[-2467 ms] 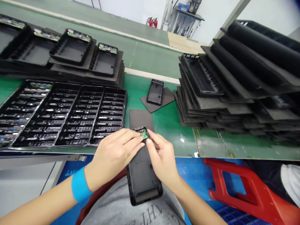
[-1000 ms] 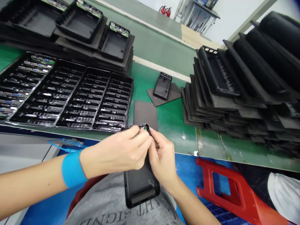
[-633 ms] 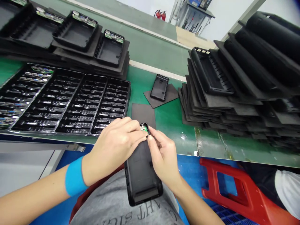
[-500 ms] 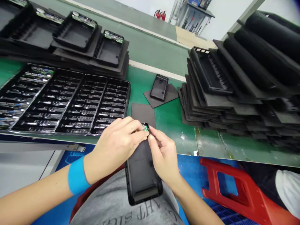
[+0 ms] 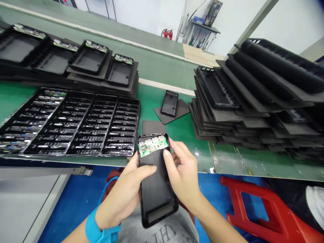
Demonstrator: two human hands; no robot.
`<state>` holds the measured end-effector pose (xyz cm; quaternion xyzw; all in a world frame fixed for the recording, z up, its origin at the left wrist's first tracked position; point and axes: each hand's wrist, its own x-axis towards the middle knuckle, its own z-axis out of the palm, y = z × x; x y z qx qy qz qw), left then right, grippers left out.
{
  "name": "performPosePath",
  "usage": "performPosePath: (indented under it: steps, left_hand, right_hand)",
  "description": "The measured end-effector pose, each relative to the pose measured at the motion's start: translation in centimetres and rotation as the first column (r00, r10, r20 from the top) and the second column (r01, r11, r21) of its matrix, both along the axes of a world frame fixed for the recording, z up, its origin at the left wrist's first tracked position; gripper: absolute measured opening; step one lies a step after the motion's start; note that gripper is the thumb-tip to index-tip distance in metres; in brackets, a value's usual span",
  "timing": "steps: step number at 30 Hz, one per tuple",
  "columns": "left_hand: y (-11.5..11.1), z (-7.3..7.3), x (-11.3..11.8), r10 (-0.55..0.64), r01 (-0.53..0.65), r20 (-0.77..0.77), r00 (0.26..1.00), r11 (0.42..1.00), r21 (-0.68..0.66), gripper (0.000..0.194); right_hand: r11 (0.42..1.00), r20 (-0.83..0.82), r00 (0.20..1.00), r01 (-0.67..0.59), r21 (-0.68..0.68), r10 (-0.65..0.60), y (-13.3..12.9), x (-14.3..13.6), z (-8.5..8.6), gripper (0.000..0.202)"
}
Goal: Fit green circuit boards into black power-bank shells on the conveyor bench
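Between both hands, tilted over the bench's front edge, is a black plastic casing (image 5: 158, 189) with its open side up. A green circuit board (image 5: 153, 145) lies across its far end. My left hand (image 5: 129, 189) grips the casing's left side, thumb over the inside and fingers hidden beneath. On the right side, my right hand (image 5: 182, 168) holds the rim, its thumb near the board's right end. A blue wrist strap (image 5: 98, 229) circles my left wrist. Just beyond the casing, a dark foam sheet (image 5: 153, 127) lies on the green bench.
A black compartment tray (image 5: 83, 123) holding several boards sits at left. Behind it, casings with boards (image 5: 88, 57) rest on foam sheets. Another casing (image 5: 169, 103) lies on foam mid-bench. Foam sheets and casings form a tall stack (image 5: 220, 111) at right. A red stool (image 5: 255, 206) stands below.
My left hand has moved from over the board down to the casing's left side, uncovering the board. My right hand stays on the right rim. The camera view has shifted slightly.
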<state>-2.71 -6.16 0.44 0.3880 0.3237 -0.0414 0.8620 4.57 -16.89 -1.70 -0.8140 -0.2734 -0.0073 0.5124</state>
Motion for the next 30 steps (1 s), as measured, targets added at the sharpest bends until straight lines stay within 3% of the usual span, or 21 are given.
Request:
performPosePath:
  steps: [2, 5, 8, 12, 14, 17, 22, 26, 30]
  left_hand:
    - [0.0, 0.4, -0.1, 0.034, -0.035, -0.008, 0.999, 0.998, -0.051, 0.064]
    - [0.3, 0.6, -0.4, 0.04, -0.04, -0.003, 0.999, 0.996, -0.083, 0.068]
    - [0.4, 0.4, -0.7, 0.003, -0.004, -0.006, 1.0, 0.998, -0.065, 0.067]
    - [0.0, 0.2, -0.9, -0.017, 0.017, 0.008, 1.0, 1.0, -0.011, 0.062]
    - [-0.2, 0.2, -0.9, 0.007, -0.007, 0.011, 1.0, 1.0, 0.002, 0.061]
    - [-0.2, 0.1, -0.7, 0.02, -0.02, 0.013, 1.0, 1.0, 0.006, 0.062]
    - [0.3, -0.1, -0.4, -0.031, 0.039, 0.087, 0.996, 0.996, -0.086, 0.091]
    - [0.4, -0.2, -0.3, -0.049, 0.059, 0.068, 0.996, 0.986, -0.158, 0.101]
    - [0.3, -0.1, -0.4, -0.047, 0.052, 0.038, 0.998, 0.988, -0.145, 0.097]
  right_hand:
    - [0.99, 0.339, 0.941, 0.052, -0.132, -0.004, -0.1, 0.2, 0.5, 0.036]
    - [0.961, 0.668, 0.723, 0.021, -0.276, 0.176, 0.3, 0.9, 2.0, 0.033]
    - [0.892, 0.723, 0.559, -0.072, -0.446, 0.406, 1.3, 1.5, 3.2, 0.026]
    - [0.897, 0.805, 0.421, -0.052, -0.438, 0.418, 2.2, 1.7, 3.0, 0.023]
    - [0.914, 0.825, 0.419, -0.031, -0.405, 0.379, 2.3, 1.6, 2.6, 0.021]
    - [0.924, 0.81, 0.478, -0.009, -0.382, 0.339, 2.3, 1.4, 2.2, 0.019]
    - [0.917, 0.757, 0.565, -0.001, -0.398, 0.329, 2.4, 1.2, 2.6, 0.022]
    - [0.902, 0.75, 0.565, 0.021, -0.431, 0.345, 2.2, 1.2, 2.8, 0.022]
    - [0.892, 0.75, 0.539, -0.006, -0.452, 0.384, 2.0, 1.3, 2.8, 0.021]
